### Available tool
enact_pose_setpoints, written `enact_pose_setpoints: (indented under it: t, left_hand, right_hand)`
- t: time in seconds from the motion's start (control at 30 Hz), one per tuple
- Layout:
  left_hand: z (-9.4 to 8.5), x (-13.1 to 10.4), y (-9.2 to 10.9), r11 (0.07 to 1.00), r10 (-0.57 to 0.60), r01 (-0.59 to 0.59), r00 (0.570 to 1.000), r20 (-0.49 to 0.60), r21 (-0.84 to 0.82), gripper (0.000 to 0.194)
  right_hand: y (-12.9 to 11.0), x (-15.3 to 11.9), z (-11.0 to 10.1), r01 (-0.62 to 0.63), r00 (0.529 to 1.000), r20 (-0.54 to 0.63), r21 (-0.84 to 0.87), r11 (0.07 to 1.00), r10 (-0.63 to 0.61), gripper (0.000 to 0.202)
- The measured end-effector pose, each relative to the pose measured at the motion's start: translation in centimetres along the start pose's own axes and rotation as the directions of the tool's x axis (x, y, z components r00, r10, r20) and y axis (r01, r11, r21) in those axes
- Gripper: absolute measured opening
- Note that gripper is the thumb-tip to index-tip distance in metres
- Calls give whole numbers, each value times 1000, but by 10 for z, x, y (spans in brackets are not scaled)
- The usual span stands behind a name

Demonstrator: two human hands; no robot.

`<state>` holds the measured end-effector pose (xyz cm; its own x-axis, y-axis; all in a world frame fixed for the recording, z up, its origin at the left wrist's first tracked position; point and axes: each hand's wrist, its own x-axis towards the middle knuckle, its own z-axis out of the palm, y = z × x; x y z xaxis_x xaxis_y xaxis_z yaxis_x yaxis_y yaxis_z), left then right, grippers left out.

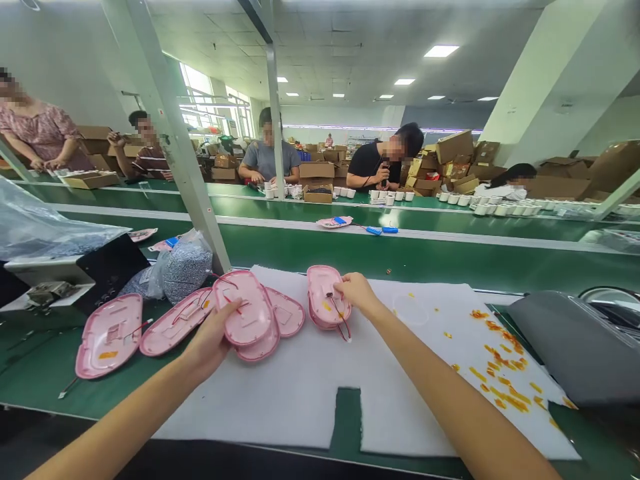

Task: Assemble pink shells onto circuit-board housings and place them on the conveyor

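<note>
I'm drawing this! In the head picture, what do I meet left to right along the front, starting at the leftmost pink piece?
Leftmost pink piece, neighbouring pink piece, upper pink piece in the left hand, yellow-patched pink piece in the right hand, orange scraps on the white sheet.

A factory's assembly floor is indicated. Workers [367,162] are ranged along the far side of a long green line [450,259], and small white parts [507,209] are set out before them in rows. On the near tabletop [30,383], several matching pink shells [107,333] are gathered. Cardboard boxes [455,147] are heaped behind the workers, and the wide ceiling [320,60] is fitted with flat light panels [441,51]. Windows [197,79] are seen towards the left.
</note>
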<state>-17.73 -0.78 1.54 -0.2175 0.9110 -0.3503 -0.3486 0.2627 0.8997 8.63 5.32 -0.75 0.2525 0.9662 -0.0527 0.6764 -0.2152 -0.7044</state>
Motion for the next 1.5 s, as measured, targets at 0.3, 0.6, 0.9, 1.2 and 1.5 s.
enact_pose_setpoints:
  t: [0.3,0.6,0.9,1.2,1.5]
  left_hand:
    - [37,40,-1,984,-21,7,997,77,178,18]
    - [40,41,10,994,-92,81,980,174,72,16]
    - [18,44,12,995,-36,5,949,313,98,29]
    - [-29,30,29,814,560,-579,768,312,-36,75]
    - [-27,44,-12,749,313,-517,827,467,414,74]
  right_hand:
    - [-9,-23,24,15,1000,4,-26,1000,-15,21]
    - [-29,-27,50,8,987,150,312,950,-58,32]
    - [-44,-46,80,-5,999,49,426,905,-18,17]
    - [-57,-68,51,455,883,-388,575,680,-263,38]
    - [-40,-68,93,527,838,-308,674,518,-451,30]
